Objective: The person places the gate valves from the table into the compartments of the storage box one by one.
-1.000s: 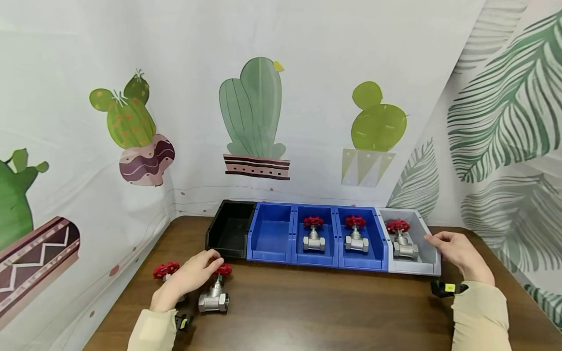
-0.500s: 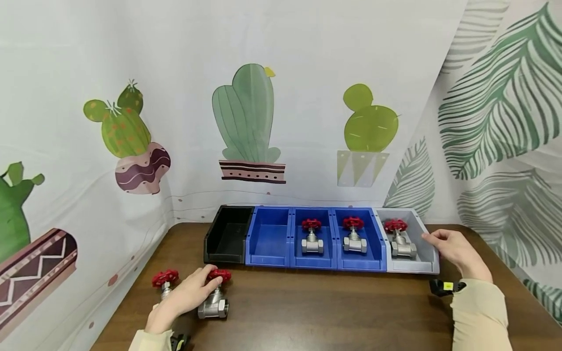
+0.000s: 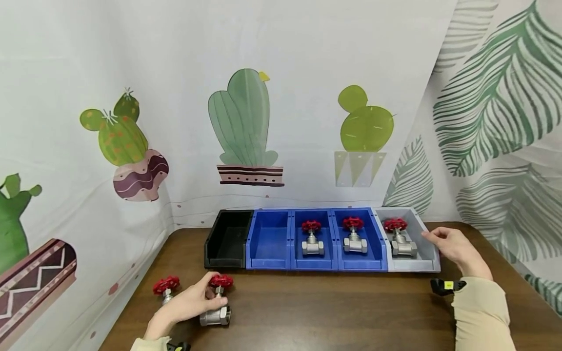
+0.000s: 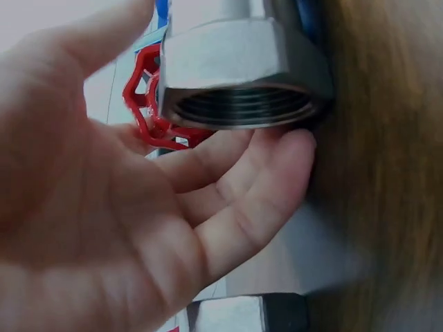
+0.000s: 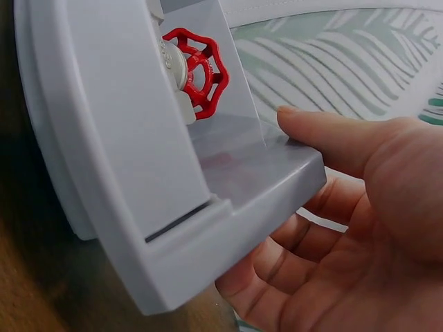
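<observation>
On the left of the table, a steel gate valve (image 3: 215, 317) with a red handwheel stands upright. My left hand (image 3: 190, 303) has its fingers curled round the valve below the handwheel, thumb across the front. In the left wrist view, the threaded end of this valve (image 4: 235, 62) faces the camera beside my curled fingers (image 4: 256, 200). A second gate valve (image 3: 167, 285) stands behind my left hand, partly hidden by it. My right hand (image 3: 456, 251) grips the outer side wall of the light grey bin (image 5: 242, 207), thumb over the rim and fingers beneath.
A row of joined bins stands at the back: a black bin (image 3: 226, 263) and a blue bin (image 3: 269, 263), both empty, then two blue bins and the grey one, each holding a gate valve (image 3: 312, 246). A patterned cloth (image 3: 307, 122) hangs behind the brown table (image 3: 333, 312).
My left hand has come down from above the handwheel to the valve's stem, its fingers closing round it. My right hand stays on the grey bin. The head view has shifted slightly.
</observation>
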